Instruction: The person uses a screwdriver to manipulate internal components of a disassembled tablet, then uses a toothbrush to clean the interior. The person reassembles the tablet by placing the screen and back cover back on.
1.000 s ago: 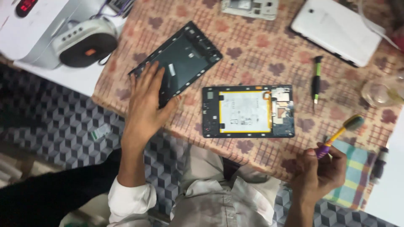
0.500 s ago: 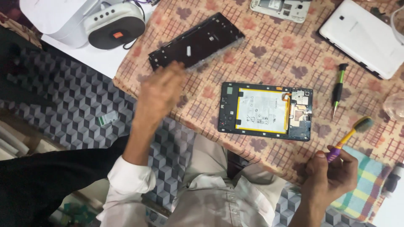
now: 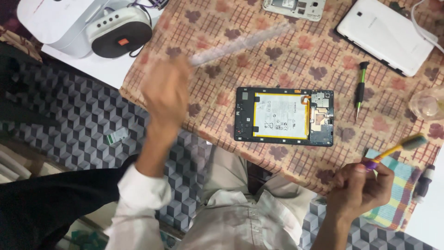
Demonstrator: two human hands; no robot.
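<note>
Toothbrush [image 3: 400, 146] in closed right hand [image 3: 358, 187] grip, bristles up-right; left hand [image 3: 166, 92] blurred, grip unclear.

A single camera sits on the person's head and looks almost straight down over the chest and lap. It faces the near edge of the tabletop [image 3: 296, 60], which fills the upper and right part of the view under a patterned cloth, while the patterned floor [image 3: 69, 125] fills the lower left. The view is close, at arm's reach: the opened tablet [image 3: 283, 116] lies near the middle, the left hand [image 3: 166, 95] is blurred left of centre, and the right hand [image 3: 360, 187] sits low at the right. No second view exists, so nothing overlaps.
</note>
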